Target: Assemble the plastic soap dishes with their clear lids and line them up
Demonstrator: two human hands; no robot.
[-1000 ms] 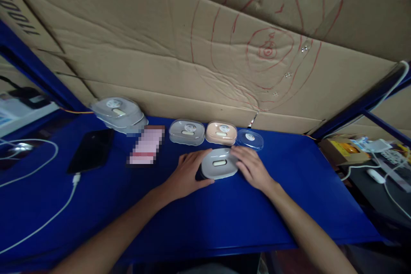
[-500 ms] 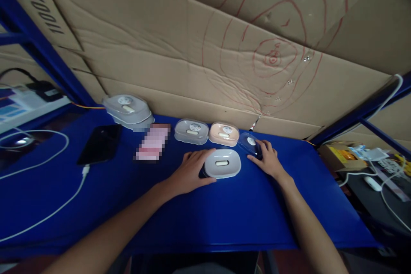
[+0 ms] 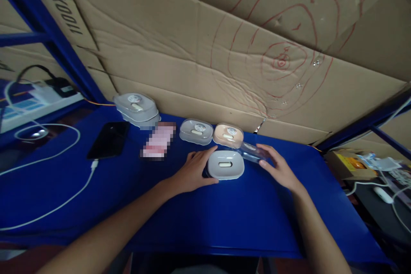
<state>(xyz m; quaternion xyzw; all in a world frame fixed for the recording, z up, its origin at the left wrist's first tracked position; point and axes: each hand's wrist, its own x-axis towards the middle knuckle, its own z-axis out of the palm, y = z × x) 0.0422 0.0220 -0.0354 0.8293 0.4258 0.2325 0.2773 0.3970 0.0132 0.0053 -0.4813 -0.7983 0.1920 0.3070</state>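
Observation:
My left hand (image 3: 195,172) is wrapped round the left end of a grey oval dish, like a soap dish (image 3: 235,167), with thumb and fingers on opposite sides. The dish sits uncovered on the blue table, a small white piece in its middle slot. Just right of it, my right hand (image 3: 278,167) grips the right end of a clear lid (image 3: 252,153) with a round label. The lid is tilted. Behind these stand a grey covered dish (image 3: 196,132) and a peach covered dish (image 3: 227,135), each with a clear lid on.
Stacked grey covered dishes (image 3: 136,109) stand at the back left. Nearby lie a black phone (image 3: 109,140) on a white cable (image 3: 75,195) and a blurred pink item (image 3: 159,140). Cardboard (image 3: 180,51) walls the back. A power strip (image 3: 48,109) is left; a small box (image 3: 351,165) is right.
My right hand has tipped the clear lid up and drawn it slightly nearer the grey dish. My left hand stays at the dish. The whole view has shifted a little.

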